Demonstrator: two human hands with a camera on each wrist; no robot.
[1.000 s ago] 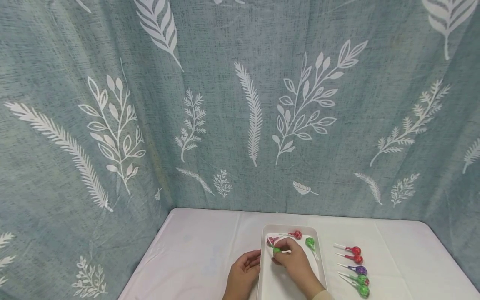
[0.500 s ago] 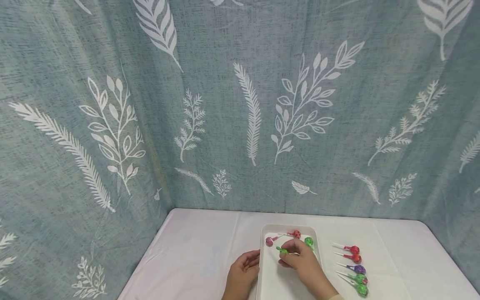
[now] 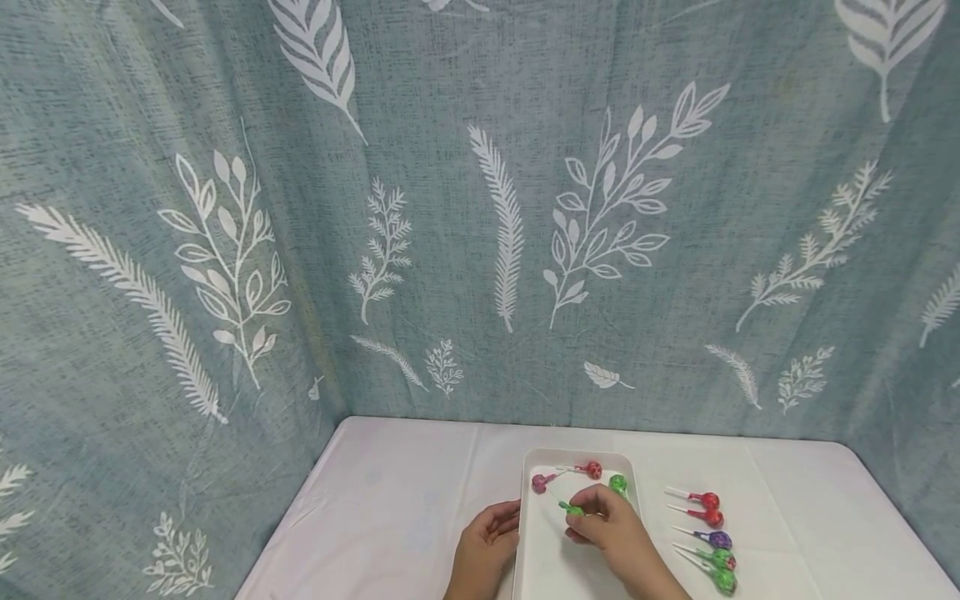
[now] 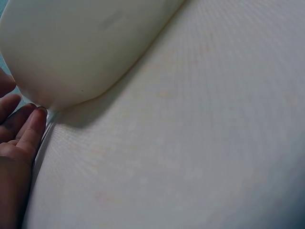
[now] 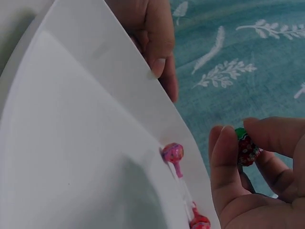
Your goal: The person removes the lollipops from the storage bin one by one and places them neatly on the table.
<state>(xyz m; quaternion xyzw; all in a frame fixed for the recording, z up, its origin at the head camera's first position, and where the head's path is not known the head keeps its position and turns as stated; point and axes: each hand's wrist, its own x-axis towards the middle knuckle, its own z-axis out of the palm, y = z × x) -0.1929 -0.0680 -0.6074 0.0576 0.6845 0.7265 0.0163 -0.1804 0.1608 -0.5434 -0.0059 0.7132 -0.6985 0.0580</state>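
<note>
In the head view my right hand pinches a lollipop above the white tray, its stick pointing up and left. The right wrist view shows that lollipop between thumb and fingers, its wrapper green and dark red. My left hand rests at the tray's left wall, fingertips touching the outside, as the left wrist view also shows. Inside the tray lie a pink lollipop at the far left corner, a red one along the far wall and a green one, partly hidden by my right hand.
Right of the tray, several lollipops lie in a column on the white tablecloth: red ones, a purple one and green ones. A blue-green curtain with white leaf prints hangs behind and beside the table.
My right hand has moved right and slightly nearer with the lollipop, away from the pink one. The lollipop's stick has come into view. My left hand has stayed at the tray wall.
</note>
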